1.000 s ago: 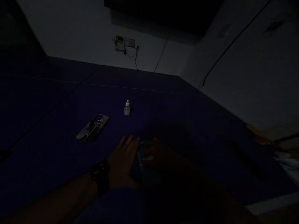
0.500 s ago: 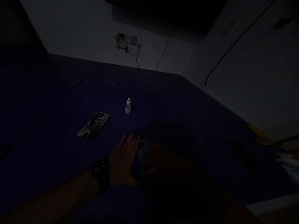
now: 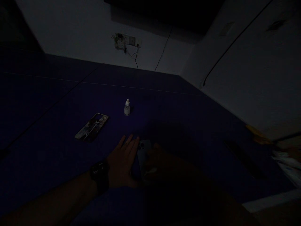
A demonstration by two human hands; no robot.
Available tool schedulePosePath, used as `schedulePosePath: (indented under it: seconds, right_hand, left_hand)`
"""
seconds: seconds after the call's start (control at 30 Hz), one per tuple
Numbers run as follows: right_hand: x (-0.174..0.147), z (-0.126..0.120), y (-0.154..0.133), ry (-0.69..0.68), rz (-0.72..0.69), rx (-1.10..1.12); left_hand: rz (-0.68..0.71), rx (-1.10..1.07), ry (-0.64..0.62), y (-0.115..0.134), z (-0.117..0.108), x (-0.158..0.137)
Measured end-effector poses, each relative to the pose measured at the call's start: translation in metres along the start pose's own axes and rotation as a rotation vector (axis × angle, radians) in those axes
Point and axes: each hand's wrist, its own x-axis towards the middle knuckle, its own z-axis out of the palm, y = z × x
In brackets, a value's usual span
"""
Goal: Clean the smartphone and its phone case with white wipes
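Observation:
In the dim head view a bluish smartphone (image 3: 142, 157) lies back up on the dark blue tabletop, its camera lenses at the far end. My left hand (image 3: 122, 163), wearing a black smartwatch (image 3: 99, 171), braces the phone's left side, its index fingertip by the far corner and its thumb by the near end. Curled over the phone's right part is my right hand (image 3: 155, 160), mostly in shadow. A small whitish piece (image 3: 150, 171) shows at its fingers; its kind is unclear. A patterned phone case (image 3: 92, 127) and a small white-capped dropper bottle (image 3: 127, 108) lie beyond my hands.
A long dark object (image 3: 243, 158) lies on the right of the tabletop (image 3: 113, 94). Yellow and white items (image 3: 258, 135) sit at the far right edge. Wall sockets (image 3: 128, 40) with cables and a dark screen (image 3: 164, 14) are on the back wall.
The view has shifted slightly, so everything sits a little further left. Both hands stay at the phone; my right hand has moved only slightly over it.

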Motion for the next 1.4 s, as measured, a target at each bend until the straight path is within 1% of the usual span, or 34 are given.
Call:
schedulePosePath:
  seconds: [0.07,0.1,0.27,0.37,0.43,0.6,0.67,0.73,0.77,0.8,0.9,0.93,0.97,1.07,1.1,1.13,1.27,1.3,1.4]
  right_hand:
    - [0.000,-0.003,0.000,0.034,0.085,-0.015]
    - [0.000,-0.004,0.000,0.041,0.100,-0.016]
    - [-0.001,-0.002,0.002,-0.023,0.024,0.036]
    - [0.001,0.000,0.001,0.020,0.077,0.044]
    - [0.001,0.000,0.000,0.044,0.100,0.034]
    - [0.000,-0.005,-0.001,-0.056,0.007,0.107]
    - [-0.001,-0.008,-0.001,-0.029,0.064,0.098]
    - [-0.003,-0.010,0.001,0.039,0.140,0.068]
    - [-0.003,-0.010,0.001,0.051,0.150,0.062]
    - [-0.004,-0.010,0.002,0.038,0.128,0.067]
    - [-0.005,-0.007,0.006,-0.068,0.012,0.104]
    - [-0.005,-0.006,0.007,-0.078,0.002,0.111]
    - [-0.004,-0.005,0.008,-0.059,0.017,0.112]
    - [-0.003,-0.005,0.009,0.069,0.119,0.088]
    - [-0.003,-0.006,0.009,0.090,0.135,0.088]
    - [-0.004,-0.007,0.008,0.081,0.134,0.093]
    - [-0.006,-0.011,0.005,-0.069,0.070,0.155]
    - [-0.006,-0.011,0.005,-0.080,0.062,0.166]
    - [-0.006,-0.012,0.005,-0.004,0.112,0.146]
  left_hand:
    - [0.004,-0.003,-0.006,0.000,0.000,0.000]
    - [0.003,-0.002,-0.006,0.000,-0.001,0.000]
    - [0.004,0.016,0.005,0.002,-0.001,0.000]
    - [-0.003,0.024,0.037,0.004,-0.001,0.000]
    - [-0.003,0.027,0.030,0.004,-0.001,0.000]
    - [-0.021,0.037,-0.010,0.003,-0.001,0.000]
    - [-0.016,0.027,-0.002,0.003,0.000,0.000]
    - [-0.007,0.022,0.013,0.003,0.000,0.000]
    - [-0.005,0.023,0.018,0.003,0.000,0.000]
    - [-0.004,0.026,0.018,0.003,0.000,0.000]
    - [-0.010,0.028,0.002,0.003,-0.001,0.000]
    - [-0.013,0.026,0.001,0.003,-0.002,0.000]
    - [-0.013,0.023,0.003,0.003,-0.002,0.001]
    - [-0.004,0.018,-0.002,0.003,-0.002,0.001]
    - [-0.002,0.021,-0.007,0.003,-0.003,0.001]
    - [-0.004,0.027,-0.010,0.003,-0.003,0.001]
    - [-0.008,0.044,-0.003,0.003,-0.004,0.001]
    - [-0.008,0.042,-0.001,0.003,-0.003,0.001]
    - [-0.012,0.030,0.008,0.003,-0.002,0.001]
